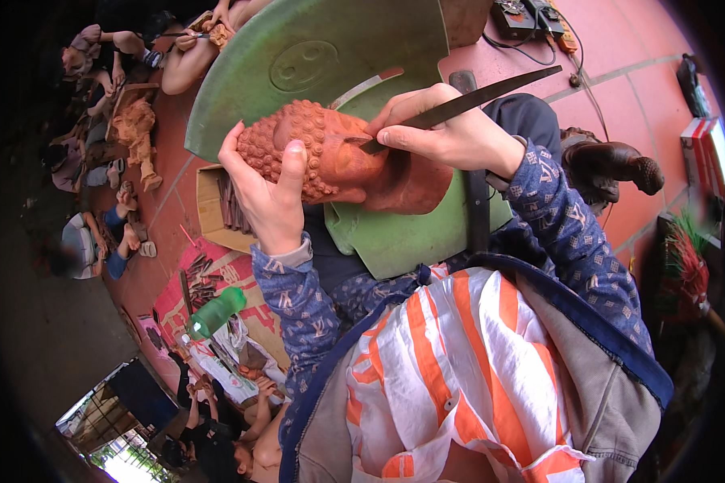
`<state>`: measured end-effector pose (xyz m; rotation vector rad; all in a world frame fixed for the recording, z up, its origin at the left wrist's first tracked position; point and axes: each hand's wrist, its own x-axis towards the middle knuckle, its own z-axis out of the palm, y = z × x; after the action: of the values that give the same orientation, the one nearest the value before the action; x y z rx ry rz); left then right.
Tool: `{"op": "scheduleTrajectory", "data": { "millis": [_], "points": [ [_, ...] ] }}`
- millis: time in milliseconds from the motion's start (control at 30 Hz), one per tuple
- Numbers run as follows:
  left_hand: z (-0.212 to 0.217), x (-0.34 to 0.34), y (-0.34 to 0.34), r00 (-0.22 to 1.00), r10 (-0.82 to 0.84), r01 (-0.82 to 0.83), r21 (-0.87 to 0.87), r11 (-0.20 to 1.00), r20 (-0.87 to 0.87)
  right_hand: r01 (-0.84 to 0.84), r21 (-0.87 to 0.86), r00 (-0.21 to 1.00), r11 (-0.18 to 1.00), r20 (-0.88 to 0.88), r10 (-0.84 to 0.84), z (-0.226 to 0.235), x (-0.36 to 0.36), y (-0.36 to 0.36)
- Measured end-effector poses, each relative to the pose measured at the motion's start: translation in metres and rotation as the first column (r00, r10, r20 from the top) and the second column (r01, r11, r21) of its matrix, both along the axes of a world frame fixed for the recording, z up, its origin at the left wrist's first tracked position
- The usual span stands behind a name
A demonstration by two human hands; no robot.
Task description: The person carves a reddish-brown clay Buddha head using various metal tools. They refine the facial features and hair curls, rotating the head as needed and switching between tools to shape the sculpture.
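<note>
A reddish-brown carved wooden head (354,173) with rows of knobbly curls lies on its side above my lap, its neck toward the right. My left hand (272,189) is wrapped round the curled crown, thumb on the near side. In my right hand (463,133) is a long, dark, flat file (499,90), pinched between thumb and fingers. The file's wide tapering end points up to the right. Its other end touches, or nearly touches, the carved face; the exact contact is hard to make out.
Green curved plastic panels (395,48) sit behind and under the carved head. A cardboard box of tools (209,197), loose tools (205,282) and a green bottle (216,312) lie left. A dark wooden carving (608,165) stands right. Several people work at the left.
</note>
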<state>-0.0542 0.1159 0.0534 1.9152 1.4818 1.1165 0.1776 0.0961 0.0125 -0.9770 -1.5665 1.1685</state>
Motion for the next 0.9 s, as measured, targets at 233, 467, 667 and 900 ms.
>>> {"op": "scheduleTrajectory", "data": {
  "millis": [233, 467, 667, 900],
  "points": [
    [-0.003, -0.003, 0.002, 1.0, -0.006, 0.006, -0.004, 1.0, 0.013, 0.033, 0.015, 0.999, 0.999, 0.021, -0.033, 0.0, -0.002, 0.0],
    [-0.002, -0.002, 0.001, 1.0, 0.002, -0.002, 0.0, 1.0, 0.016, 0.124, 0.255, 0.976, 0.959, 0.142, -0.164, 0.008, -0.019, -0.019],
    [-0.001, -0.002, 0.002, 1.0, 0.005, -0.005, 0.0, 1.0, 0.012, 0.072, -0.039, 0.994, 0.997, -0.083, -0.075, 0.002, -0.008, -0.012],
    [-0.004, -0.005, 0.003, 1.0, -0.003, 0.003, 0.016, 1.0, -0.005, 0.059, 0.132, 0.995, 0.989, -0.087, -0.048, -0.008, -0.009, -0.013]
  ]
}}
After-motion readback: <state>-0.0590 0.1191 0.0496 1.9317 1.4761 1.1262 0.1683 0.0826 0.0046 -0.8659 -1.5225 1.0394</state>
